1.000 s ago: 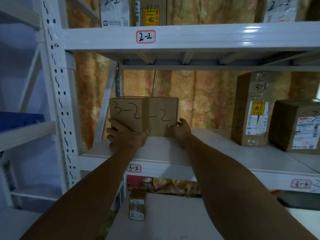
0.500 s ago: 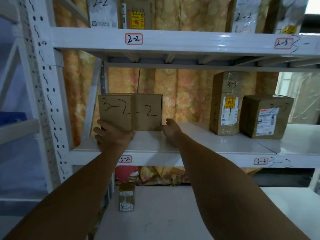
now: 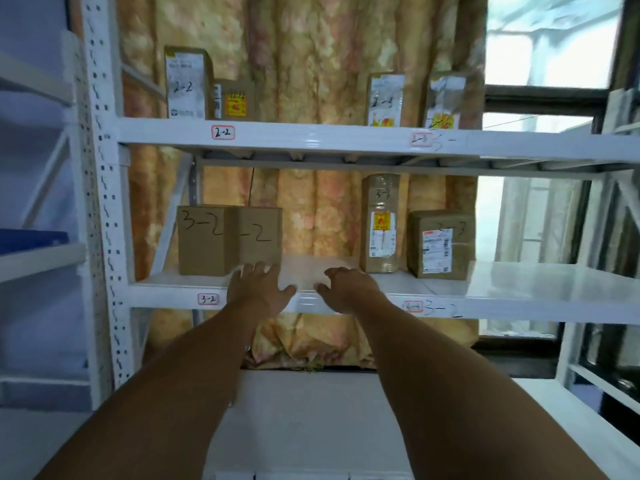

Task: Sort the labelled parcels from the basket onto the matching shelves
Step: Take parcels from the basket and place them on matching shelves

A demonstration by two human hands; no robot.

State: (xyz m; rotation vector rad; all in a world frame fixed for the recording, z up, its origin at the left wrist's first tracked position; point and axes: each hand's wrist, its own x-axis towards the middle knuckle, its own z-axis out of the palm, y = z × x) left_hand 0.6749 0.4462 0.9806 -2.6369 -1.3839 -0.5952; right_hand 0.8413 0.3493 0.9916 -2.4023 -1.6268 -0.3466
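Two brown parcels marked 3-2 stand side by side on the white 3-2 shelf (image 3: 166, 289): the left parcel (image 3: 202, 240) and the right parcel (image 3: 259, 235). My left hand (image 3: 258, 289) hovers over the shelf's front edge just below the right parcel, fingers spread, holding nothing. Beside it, my right hand (image 3: 346, 289) is off the parcels too, with its fingers curled apart and empty. The basket is out of view.
Two 3-3 parcels (image 3: 381, 223) (image 3: 440, 242) stand further right on the same shelf. The upper shelf (image 3: 311, 138) carries 2-2 parcels (image 3: 187, 83) and 2-3 parcels (image 3: 384, 98). A white upright post (image 3: 100, 202) rises at the left; a window is at the right.
Both hands have let go of the 3-2 parcels and drawn back toward the shelf's front edge. The view has pulled back and tilted up, showing more of the upper shelf.
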